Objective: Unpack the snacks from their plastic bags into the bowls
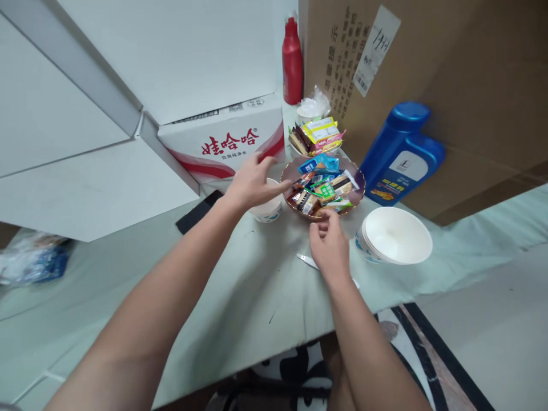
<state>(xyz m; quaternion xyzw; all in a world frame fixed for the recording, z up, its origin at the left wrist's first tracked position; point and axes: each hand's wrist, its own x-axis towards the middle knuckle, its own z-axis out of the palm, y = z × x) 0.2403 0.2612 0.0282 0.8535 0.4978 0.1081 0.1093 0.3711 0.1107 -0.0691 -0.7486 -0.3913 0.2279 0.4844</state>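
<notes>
My left hand (252,184) is open, its thumb and fingers spread above a white paper cup (268,214), and the thumb points toward the glass bowl. That bowl has a scalloped, gold-edged rim (286,170) and holds several wrapped snacks (327,191) in green, blue and clear packets. At its front rim, my right hand (330,242) has its fingers curled in; whether they pinch anything small or touch the rim is hidden. Below this hand a small white-handled cutter (307,261) lies on the cloth, partly covered by the wrist.
Nested paper cups (396,235) stand right of my right hand. Behind the glass bowl are a bowl of packaged wafers (317,136) and a red bottle (292,63). A blue jug (398,154) leans by a large cardboard box (462,103). A dark phone (197,214) lies near a white carton (222,140).
</notes>
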